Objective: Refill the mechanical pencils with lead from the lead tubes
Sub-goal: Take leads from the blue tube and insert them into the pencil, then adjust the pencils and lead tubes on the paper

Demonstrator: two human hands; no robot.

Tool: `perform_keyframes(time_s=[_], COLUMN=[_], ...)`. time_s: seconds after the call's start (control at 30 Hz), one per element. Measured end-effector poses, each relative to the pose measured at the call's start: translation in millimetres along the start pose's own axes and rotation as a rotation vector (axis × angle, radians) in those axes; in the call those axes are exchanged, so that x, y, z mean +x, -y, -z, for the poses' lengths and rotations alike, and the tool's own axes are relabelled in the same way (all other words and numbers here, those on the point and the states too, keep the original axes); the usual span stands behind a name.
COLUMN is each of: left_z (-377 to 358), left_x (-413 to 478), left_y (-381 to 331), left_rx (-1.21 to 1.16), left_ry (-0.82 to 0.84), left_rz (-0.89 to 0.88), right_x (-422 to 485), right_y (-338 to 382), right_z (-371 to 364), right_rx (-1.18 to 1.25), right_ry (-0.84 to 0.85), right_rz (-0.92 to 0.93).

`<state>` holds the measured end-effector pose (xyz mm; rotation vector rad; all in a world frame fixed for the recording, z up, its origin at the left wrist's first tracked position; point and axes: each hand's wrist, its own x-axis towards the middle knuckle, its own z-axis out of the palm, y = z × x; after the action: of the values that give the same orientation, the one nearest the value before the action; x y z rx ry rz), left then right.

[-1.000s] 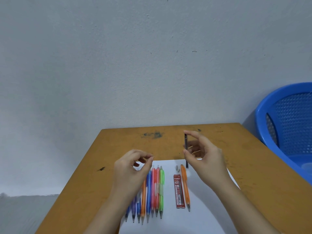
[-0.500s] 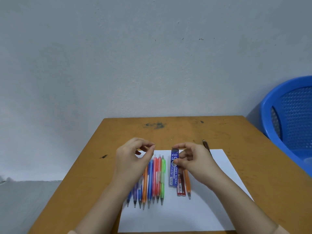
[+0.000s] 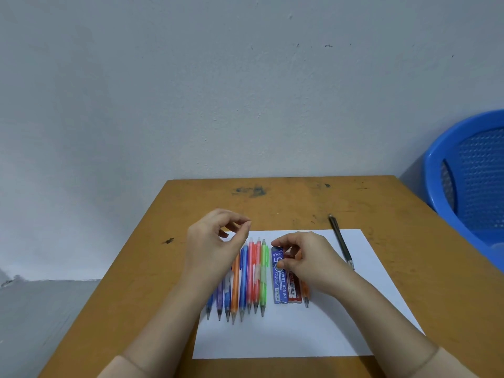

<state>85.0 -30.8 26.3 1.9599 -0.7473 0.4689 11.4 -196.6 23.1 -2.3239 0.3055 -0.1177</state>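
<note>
1. The right hand [image 3: 308, 259] curls over the far end of the blue flat plastic lead tube [image 3: 279, 279]. Index finger and thumb pinch the tube's cap end. The tube lies flat near the middle of the white paper sheet [image 3: 300, 336].
2. The left hand [image 3: 215, 241] hovers over the sheet's far-left corner with thumb and index tips pressed together. Whether they hold anything cannot be told.
3. Change: a second ago the right hand held the slim dark mechanical pencil [image 3: 341, 242] upright. The pencil now lies across the sheet's far-right corner, and the blue tube has appeared beside the red flat plastic lead tube [image 3: 295, 289]. Probably that pencil is set aside and a tube is about to be opened.
4. A row of translucent coloured mechanical pencils [image 3: 245, 285] covers the sheet's left half, tips toward the person. An orange mechanical pencil [image 3: 305, 293] lies just right of the red tube.
5. The sheet rests on a scuffed ochre wooden table [image 3: 136, 268] against a grey wall [image 3: 245, 91]. A blue perforated plastic chair [image 3: 469, 181] stands beyond the sheet's right side.
</note>
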Motion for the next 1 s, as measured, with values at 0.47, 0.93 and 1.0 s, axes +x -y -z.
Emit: perform_keyframes(time_s=[0.47, 0.93, 1.0], left_z=[-2, -3, -3], left_x=[0, 0, 0], left_y=[2, 3, 3], left_rx=[0.002, 0.002, 0.001], left_ry=[-0.002, 0.003, 0.001], left_rz=[-0.011, 0.003, -0.002], right_x=[2, 10, 12], right_y=[-2, -19, -23], right_z=[-3, 33, 33], right_rx=[-0.254, -0.035, -0.071], right_ry=[0.013, -0.216, -0.238], right_rz=[0.063, -0.039, -0.06])
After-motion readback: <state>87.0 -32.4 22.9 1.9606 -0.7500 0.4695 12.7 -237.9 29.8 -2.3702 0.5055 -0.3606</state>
